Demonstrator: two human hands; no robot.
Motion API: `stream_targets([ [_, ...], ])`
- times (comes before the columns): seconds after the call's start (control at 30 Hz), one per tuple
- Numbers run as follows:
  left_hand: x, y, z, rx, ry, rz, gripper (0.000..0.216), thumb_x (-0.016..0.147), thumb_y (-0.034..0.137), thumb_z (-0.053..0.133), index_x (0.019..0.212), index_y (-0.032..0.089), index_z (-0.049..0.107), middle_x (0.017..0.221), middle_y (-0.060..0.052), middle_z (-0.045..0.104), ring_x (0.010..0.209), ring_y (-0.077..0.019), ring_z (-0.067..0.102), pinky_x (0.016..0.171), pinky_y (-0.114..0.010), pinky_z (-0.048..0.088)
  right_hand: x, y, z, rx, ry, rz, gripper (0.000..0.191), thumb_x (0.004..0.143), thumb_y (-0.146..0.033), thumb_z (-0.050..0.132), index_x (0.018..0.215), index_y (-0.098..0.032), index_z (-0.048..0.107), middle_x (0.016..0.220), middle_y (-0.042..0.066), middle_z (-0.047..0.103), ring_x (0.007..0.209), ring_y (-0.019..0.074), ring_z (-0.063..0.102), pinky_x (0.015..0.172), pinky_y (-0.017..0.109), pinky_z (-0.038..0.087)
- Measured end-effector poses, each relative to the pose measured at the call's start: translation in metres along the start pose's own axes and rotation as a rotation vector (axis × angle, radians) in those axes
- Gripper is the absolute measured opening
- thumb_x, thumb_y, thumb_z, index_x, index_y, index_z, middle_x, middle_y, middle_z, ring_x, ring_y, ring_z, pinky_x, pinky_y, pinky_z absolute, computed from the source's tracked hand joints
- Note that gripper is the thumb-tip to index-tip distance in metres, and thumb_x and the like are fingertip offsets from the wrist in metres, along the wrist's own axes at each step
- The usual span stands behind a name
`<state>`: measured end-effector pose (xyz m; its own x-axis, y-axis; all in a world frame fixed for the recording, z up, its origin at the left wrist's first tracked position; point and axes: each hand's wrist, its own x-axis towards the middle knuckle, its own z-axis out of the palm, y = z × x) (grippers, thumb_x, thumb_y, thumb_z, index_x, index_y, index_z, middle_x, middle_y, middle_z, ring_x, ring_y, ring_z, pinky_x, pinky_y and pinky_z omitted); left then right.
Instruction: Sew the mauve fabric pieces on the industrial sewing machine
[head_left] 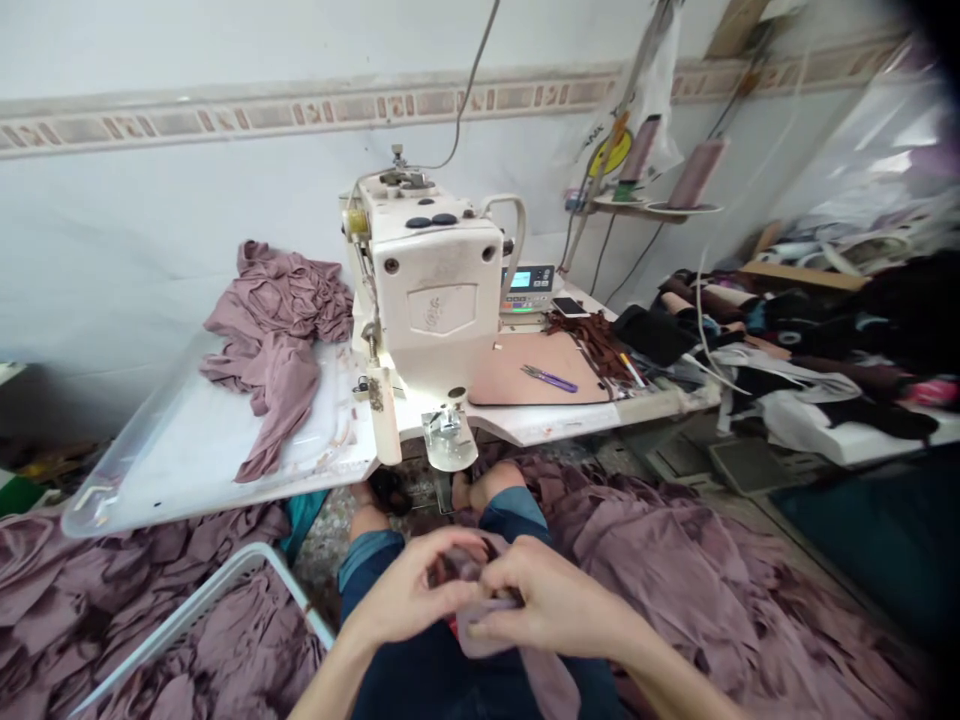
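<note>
Above my lap, both hands are closed on a small mauve fabric piece [491, 625]. My left hand [420, 585] curls around its left side, thumb toward the middle. My right hand [536, 595] pinches the cloth between thumb and fingers, and a strip hangs down below it. Part of the cloth is hidden behind my fingers. Just ahead stands a white sewing machine [435, 285], its metal sewing bed [450, 445] facing me. A crumpled mauve garment [277, 320] lies on the table to its left.
Purple thread snips [551, 378] rest on a pink mat [510, 355] right of the machine. A white plastic basket [262, 555] of mauve cloth stands at lower left. A mauve cloth heap [675, 560] covers the floor at right. Thread cones [697, 175] stand on a rack.
</note>
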<state>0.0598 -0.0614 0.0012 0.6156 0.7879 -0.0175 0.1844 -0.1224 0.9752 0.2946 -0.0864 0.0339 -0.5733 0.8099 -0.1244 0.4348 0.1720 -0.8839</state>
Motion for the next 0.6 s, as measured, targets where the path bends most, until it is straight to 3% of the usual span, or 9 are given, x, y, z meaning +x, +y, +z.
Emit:
stream_targets([
  [0.1,0.001,0.004,0.008,-0.016,-0.235,0.006,0.041,0.089,0.057,0.083,0.090,0.017,0.077,0.095,-0.007,0.073,0.085,-0.0199,0.063,0.077,-0.028,0.048,-0.001,-0.002,-0.013,-0.081,-0.081,-0.050,0.035,0.078,-0.021,0.087,0.057,-0.017,0.059,0.056,-0.010,0.029,0.056,0.0083,0.028,0.055,0.028,0.020],
  [0.2,-0.002,0.003,0.002,0.009,-0.287,-0.093,0.042,0.089,0.056,0.082,0.084,0.016,0.072,0.071,0.002,0.058,0.066,-0.0123,0.047,0.062,-0.024,0.038,-0.003,0.001,-0.027,-0.076,-0.118,-0.065,0.028,0.081,-0.019,0.085,0.061,-0.017,0.065,0.057,-0.009,0.040,0.057,0.0088,0.036,0.057,0.027,0.024],
  [0.33,-0.002,0.003,-0.004,-0.083,-0.256,-0.150,0.044,0.085,0.056,0.086,0.097,0.016,0.072,0.078,0.001,0.061,0.070,-0.0123,0.049,0.063,-0.022,0.038,-0.004,-0.001,-0.032,-0.053,-0.109,-0.092,0.031,0.085,-0.019,0.082,0.061,-0.017,0.062,0.062,-0.007,0.051,0.061,0.0102,0.047,0.060,0.025,0.029],
  [0.4,0.003,0.005,-0.002,-0.142,-0.317,-0.156,0.051,0.079,0.057,0.091,0.105,0.016,0.074,0.082,0.000,0.064,0.072,-0.0132,0.051,0.064,-0.023,0.039,-0.003,-0.004,-0.030,-0.076,-0.101,-0.126,0.033,0.083,-0.018,0.081,0.059,-0.018,0.058,0.062,-0.007,0.049,0.061,0.0105,0.046,0.060,0.026,0.029],
  [0.5,0.011,0.007,0.004,-0.146,-0.423,-0.149,0.054,0.075,0.064,0.092,0.098,0.017,0.077,0.078,0.000,0.063,0.067,-0.0136,0.048,0.062,-0.026,0.039,-0.002,-0.008,-0.027,-0.081,-0.129,-0.189,0.033,0.080,-0.014,0.079,0.058,-0.019,0.055,0.059,-0.008,0.045,0.057,0.0098,0.041,0.059,0.027,0.027],
  [0.6,0.015,0.006,0.006,-0.156,-0.308,-0.095,0.054,0.076,0.069,0.089,0.085,0.016,0.078,0.077,-0.002,0.063,0.069,-0.0149,0.050,0.062,-0.026,0.039,-0.005,-0.006,-0.031,-0.054,-0.107,-0.186,0.028,0.084,-0.019,0.080,0.061,-0.019,0.065,0.057,-0.007,0.050,0.055,0.0102,0.040,0.056,0.027,0.026],
])
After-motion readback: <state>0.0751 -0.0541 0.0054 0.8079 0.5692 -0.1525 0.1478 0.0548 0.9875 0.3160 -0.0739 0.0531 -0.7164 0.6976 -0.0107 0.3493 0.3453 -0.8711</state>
